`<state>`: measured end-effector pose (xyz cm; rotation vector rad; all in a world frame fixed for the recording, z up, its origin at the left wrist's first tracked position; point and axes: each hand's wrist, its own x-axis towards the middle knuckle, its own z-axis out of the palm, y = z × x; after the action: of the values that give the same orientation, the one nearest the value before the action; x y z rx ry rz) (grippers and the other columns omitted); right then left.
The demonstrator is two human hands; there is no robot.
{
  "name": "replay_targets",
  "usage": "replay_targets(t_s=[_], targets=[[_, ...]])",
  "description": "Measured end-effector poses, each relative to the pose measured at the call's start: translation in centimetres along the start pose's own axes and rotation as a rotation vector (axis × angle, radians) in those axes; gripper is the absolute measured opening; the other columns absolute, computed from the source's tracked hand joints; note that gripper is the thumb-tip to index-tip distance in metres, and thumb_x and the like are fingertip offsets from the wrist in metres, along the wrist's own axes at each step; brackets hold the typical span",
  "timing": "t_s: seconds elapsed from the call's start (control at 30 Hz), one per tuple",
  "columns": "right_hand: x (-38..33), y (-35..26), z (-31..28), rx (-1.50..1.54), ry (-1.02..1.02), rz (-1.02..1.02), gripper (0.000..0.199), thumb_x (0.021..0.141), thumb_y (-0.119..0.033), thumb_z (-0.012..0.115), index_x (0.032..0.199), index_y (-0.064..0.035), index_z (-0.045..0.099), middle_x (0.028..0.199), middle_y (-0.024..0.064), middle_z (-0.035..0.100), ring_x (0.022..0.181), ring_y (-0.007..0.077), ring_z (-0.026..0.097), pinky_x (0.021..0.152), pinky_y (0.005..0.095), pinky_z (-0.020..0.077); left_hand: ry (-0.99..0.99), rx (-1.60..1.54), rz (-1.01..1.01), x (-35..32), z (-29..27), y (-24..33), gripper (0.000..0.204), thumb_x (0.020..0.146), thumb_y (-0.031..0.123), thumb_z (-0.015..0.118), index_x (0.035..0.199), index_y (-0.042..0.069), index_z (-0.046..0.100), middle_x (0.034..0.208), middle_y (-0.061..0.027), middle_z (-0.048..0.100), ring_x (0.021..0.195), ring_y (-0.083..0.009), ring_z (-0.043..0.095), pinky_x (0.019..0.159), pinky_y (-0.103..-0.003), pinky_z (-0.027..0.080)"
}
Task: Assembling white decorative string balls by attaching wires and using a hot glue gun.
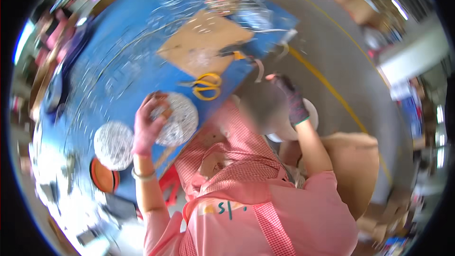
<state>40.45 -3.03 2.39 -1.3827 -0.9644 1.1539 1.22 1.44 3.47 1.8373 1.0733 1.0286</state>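
Observation:
My left hand (pixel 149 125), in a pink glove, grips a silvery wire-mesh ball (pixel 182 118) that rests on the blue table (pixel 118 66). A second wire ball (pixel 113 144) lies just left of that hand. My right hand (pixel 291 99), in a dark patterned glove, is off the table's edge, above a white round object (pixel 310 118). A blurred patch beside it hides what its fingers touch. Yellow-handled scissors (pixel 207 86) lie on the table just beyond the held ball.
A brown cardboard sheet (pixel 204 42) lies farther back on the table among loose silvery wire. An orange tape roll (pixel 104 176) sits near the table's near edge. A cardboard box (pixel 353 170) stands on the grey floor to my right, by a yellow floor line (pixel 332 92).

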Motion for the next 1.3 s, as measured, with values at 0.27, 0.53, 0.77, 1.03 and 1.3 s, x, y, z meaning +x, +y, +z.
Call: replay_targets(t_s=[0.27,0.53,0.77,1.03,1.3], targets=[[16.7,2.5,4.0,-0.962,-0.039,-0.350,0.047,0.083,-0.049,0.066,0.104,-0.0065,0.066,0.107,0.0170,0.067,0.102,0.0310,0.064,0.085,0.0400,0.0495,0.239,0.054,-0.098,-3.6,-0.5,1.2,0.021,0.079,0.012,0.070,0.098,0.005,0.064,0.125,-0.0141,0.057,0.122,-0.0309,0.049,0.103,-0.039,0.038],[18.9,2.5,7.4,-1.217,-0.142,-0.137,0.066,0.067,-0.054,0.076,0.108,-0.0045,0.067,0.112,0.0231,0.065,0.104,0.0396,0.061,0.087,0.0447,0.0488,0.201,-0.027,0.005,-5.4,-0.8,0.8,0.029,0.085,0.020,0.063,0.111,0.007,0.062,0.137,-0.0129,0.050,0.139,-0.0309,0.031,0.112,-0.043,0.028],[10.0,3.4,8.3,-0.408,-0.352,0.171,0.015,0.087,-0.013,0.067,0.100,-0.0075,0.066,0.071,-0.0002,0.064,0.063,0.0065,0.059,0.051,0.0229,0.0430,0.343,-0.041,-0.030,-5.9,0.3,-0.1,0.039,0.081,0.018,0.071,0.116,0.006,0.058,0.132,-0.0116,0.054,0.136,-0.0304,0.037,0.111,-0.042,0.030],[3.9,2.0,9.1,1.225,-0.895,1.053,0.063,0.092,-0.028,0.059,0.134,0.0113,0.032,0.122,0.0268,0.049,0.109,0.0370,0.054,0.105,0.0467,0.0420,0.386,0.010,0.033,-5.9,0.3,-1.4,0.041,0.083,0.026,0.072,0.114,0.003,0.058,0.132,-0.0125,0.052,0.132,-0.0305,0.041,0.108,-0.041,0.032],[3.5,0.2,11.0,1.036,-0.803,1.124,0.050,0.096,-0.020,0.056,0.133,0.0092,0.038,0.127,0.0284,0.050,0.115,0.0384,0.055,0.101,0.0455,0.0475,0.415,0.054,0.052,-6.1,0.6,-1.1,0.043,0.082,0.029,0.073,0.114,0.003,0.059,0.131,-0.0139,0.053,0.129,-0.0302,0.045,0.106,-0.041,0.034]])
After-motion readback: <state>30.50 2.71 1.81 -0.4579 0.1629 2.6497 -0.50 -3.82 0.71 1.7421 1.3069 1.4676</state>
